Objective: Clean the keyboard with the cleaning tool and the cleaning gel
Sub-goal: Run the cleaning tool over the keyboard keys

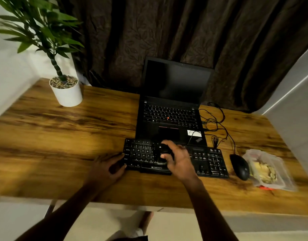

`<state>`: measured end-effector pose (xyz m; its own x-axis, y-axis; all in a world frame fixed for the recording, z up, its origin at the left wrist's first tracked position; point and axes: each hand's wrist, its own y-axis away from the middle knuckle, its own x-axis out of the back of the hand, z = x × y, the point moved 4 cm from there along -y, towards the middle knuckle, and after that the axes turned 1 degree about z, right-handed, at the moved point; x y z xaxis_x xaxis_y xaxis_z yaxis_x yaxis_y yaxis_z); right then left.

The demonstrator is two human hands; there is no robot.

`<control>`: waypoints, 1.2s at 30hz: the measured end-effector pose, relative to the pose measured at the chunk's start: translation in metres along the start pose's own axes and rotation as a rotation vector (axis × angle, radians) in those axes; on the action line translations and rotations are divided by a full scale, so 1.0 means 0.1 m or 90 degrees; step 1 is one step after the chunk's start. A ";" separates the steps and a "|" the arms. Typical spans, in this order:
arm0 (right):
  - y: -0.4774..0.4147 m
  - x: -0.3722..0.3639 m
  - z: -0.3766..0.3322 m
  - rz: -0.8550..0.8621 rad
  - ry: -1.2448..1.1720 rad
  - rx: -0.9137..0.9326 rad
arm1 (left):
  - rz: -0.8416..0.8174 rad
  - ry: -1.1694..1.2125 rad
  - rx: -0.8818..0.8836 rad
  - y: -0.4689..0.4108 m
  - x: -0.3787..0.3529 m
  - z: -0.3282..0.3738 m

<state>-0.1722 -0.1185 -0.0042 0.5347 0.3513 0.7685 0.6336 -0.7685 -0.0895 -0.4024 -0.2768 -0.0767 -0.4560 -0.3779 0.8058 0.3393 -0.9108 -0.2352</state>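
A black keyboard (207, 160) lies on the wooden desk (62, 145) in front of a laptop. My right hand (179, 160) is over the keyboard's middle, shut on a dark cleaning tool (162, 153) that rests on the keys. My left hand (109, 166) lies at the keyboard's left end, fingers touching its edge. At the right, a clear plastic bag (268, 169) holds a yellowish lump that looks like the cleaning gel (262, 171).
An open black laptop (172, 105) with a dark screen stands behind the keyboard. A black mouse (240, 166) and tangled cables (215, 122) lie right of it. A white potted plant (66, 91) stands at the back left. A dark curtain (184, 32) hangs behind the desk.
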 end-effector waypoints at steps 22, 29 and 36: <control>0.04 0.10 0.09 0.013 0.024 -0.001 | -0.013 -0.011 0.021 0.00 0.02 0.02; 0.04 0.03 0.11 0.028 0.053 0.000 | -0.020 -0.010 0.022 -0.01 -0.05 -0.04; -0.08 -0.18 -0.17 0.022 -0.067 0.052 | 0.006 -0.007 0.028 0.00 -0.03 -0.03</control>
<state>-0.1959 -0.1276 -0.0064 0.6102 0.3823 0.6939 0.6543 -0.7371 -0.1693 -0.4032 -0.2761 -0.0807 -0.4432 -0.3843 0.8099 0.3792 -0.8990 -0.2190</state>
